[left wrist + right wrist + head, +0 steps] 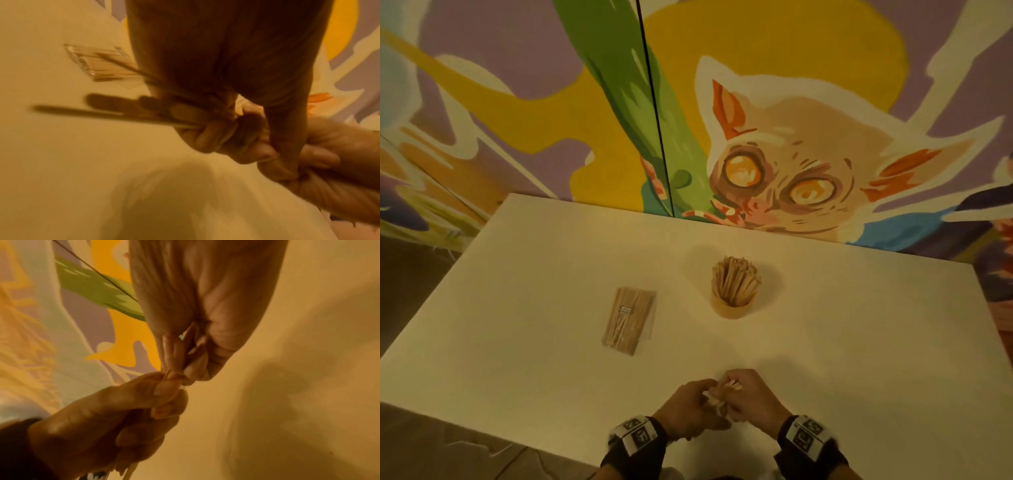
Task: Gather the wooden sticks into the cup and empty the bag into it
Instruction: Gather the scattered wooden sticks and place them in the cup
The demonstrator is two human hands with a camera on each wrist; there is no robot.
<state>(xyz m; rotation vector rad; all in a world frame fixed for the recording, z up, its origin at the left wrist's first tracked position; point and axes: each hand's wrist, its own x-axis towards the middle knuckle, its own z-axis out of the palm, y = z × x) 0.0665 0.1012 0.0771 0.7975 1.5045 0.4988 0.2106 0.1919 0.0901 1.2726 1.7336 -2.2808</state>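
At the near edge of a pale table [859, 342], a person's two hands are meeting over a small bundle of wooden sticks [719, 394]. The left hand [688, 407] is curling its fingers around the bundle, and in the left wrist view the flat, round-ended sticks are poking out of that fist toward the left. The right hand [753, 397] is pressing in from the right, its fingertips pinching the other end of the same bundle, so both hands are clamped on the sticks, touching each other. The wrist views are blurred, so the number of sticks cannot be told.

Farther away, slightly right of centre, a round wooden cup [731, 306] is standing upright, already crowded with sticks fanning out of its top. To its left, well apart from it, a clear plastic bag [629, 320] is lying flat, and it looks sealed and full of sticks. A painted mural [774, 154] is filling the wall beyond the far edge.

The step in hand appears to be gathering: loose sticks are being squared into one bundle before going into the cup — no other loose sticks are showing on the table. The next move probably calls for carrying the bundle away from the body and to the right, then lowering it end-first into whatever gaps remain among the standing sticks. The bag has not yet been emptied.
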